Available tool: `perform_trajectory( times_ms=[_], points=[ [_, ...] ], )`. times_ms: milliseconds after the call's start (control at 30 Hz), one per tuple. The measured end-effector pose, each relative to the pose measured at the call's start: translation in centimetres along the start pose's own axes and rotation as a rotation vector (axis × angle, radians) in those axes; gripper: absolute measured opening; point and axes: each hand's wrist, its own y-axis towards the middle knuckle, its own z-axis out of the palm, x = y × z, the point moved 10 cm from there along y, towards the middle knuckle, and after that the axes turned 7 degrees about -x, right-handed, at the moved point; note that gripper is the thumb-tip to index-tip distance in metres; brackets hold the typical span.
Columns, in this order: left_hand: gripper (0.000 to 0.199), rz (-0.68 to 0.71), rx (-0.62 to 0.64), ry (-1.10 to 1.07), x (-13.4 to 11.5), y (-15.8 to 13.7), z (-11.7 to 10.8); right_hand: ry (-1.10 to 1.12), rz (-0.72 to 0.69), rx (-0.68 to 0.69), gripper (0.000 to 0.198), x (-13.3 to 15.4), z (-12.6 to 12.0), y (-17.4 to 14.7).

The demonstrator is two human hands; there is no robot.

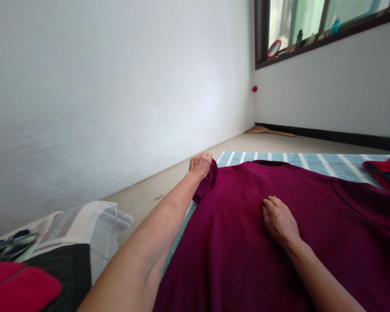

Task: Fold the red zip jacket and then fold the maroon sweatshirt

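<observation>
The purple shirt (240, 225) lies spread on a striped sheet (315, 163), probably soft, light and floppy, best held by edges or seams. The left hand (200, 165) grips its bunched edge; the right hand (280, 219) rests mid-cloth, fingers curled, grip unclear. Red clothing (385, 167) lies at right.

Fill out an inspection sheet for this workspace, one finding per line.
Surface: blue striped sheet, partly covered.
Job's things: maroon garment, spread out with some creases, its neckline toward the far edge.
Clutter: red and dark folded cloth at right; grey-and-white fabric and red cloth at lower left; thin loop on the floor.
Grip: left hand holds a bunched edge of the garment; right hand lies on it, pinch unclear.
Cables: nothing seen.
Surroundings: pale walls; window with items along its sill.
</observation>
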Motion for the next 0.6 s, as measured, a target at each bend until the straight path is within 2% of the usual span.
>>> perform_trajectory(
  times_ms=[167,300,433,600],
  points=[
    [0.030,-0.336,0.014,0.105,9.2,-0.1,-0.7,-0.020,0.001,-0.004,0.031,0.0,-0.1,0.0],
    [0.030,-0.518,0.013,0.130,15.4,-1.5,-1.4,-0.026,-0.012,-0.024,0.032,0.1,-0.1,-0.1],
    [0.029,-0.680,-0.001,0.102,19.4,-3.2,-1.4,-0.028,-0.027,-0.056,0.033,0.0,-0.1,-0.2],
    [0.027,-0.840,-0.033,0.043,22.8,-5.1,-0.6,-0.013,-0.033,-0.072,0.031,-0.3,-0.2,-0.3]
  ],
)
